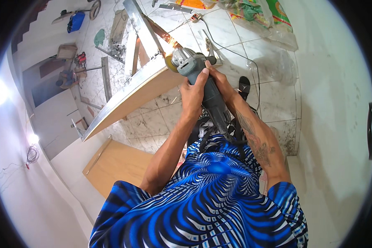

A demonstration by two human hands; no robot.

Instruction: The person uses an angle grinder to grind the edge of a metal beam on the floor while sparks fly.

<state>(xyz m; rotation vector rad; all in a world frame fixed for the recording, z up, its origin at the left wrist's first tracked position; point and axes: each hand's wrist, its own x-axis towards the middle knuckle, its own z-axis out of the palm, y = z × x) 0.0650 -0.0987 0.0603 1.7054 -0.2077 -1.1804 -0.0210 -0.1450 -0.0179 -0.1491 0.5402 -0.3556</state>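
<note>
We begin left of the grip, where a long wooden board with a metal edge (130, 97) runs diagonally down and away from the tool, raised above the tiled floor (273, 95). Its upper end lies directly under the tool head. We judge it stiff and long enough to flex or shift under pressure; how it is supported we cannot tell.

The left hand (193, 96) is wrapped closed around the body of the angle grinder (200, 80), thumb lying up along the housing toward the head. We judge this the correct forward hold, just behind the gear head and clear of the disc.

The grinder has a silver metal gear head, a grey-green plastic body and a yellowish disc (169, 63) at the front, which appears to touch the metal edge. We judge the tool moderately heavy, rigid and prone to kick sideways; the smooth housing calls for a firm two-handed hold. No guard is discernible.

The right hand (221, 82) is closed over the far side of the body, fingers near the side knob. Toward the person from the grip, the tail of the tool and its black cord (235, 142) hang against the blue patterned shirt (211, 198).

Right of the grip, a black sandal (244, 86) and clear plastic bags (277, 62) lie on the floor.
</note>
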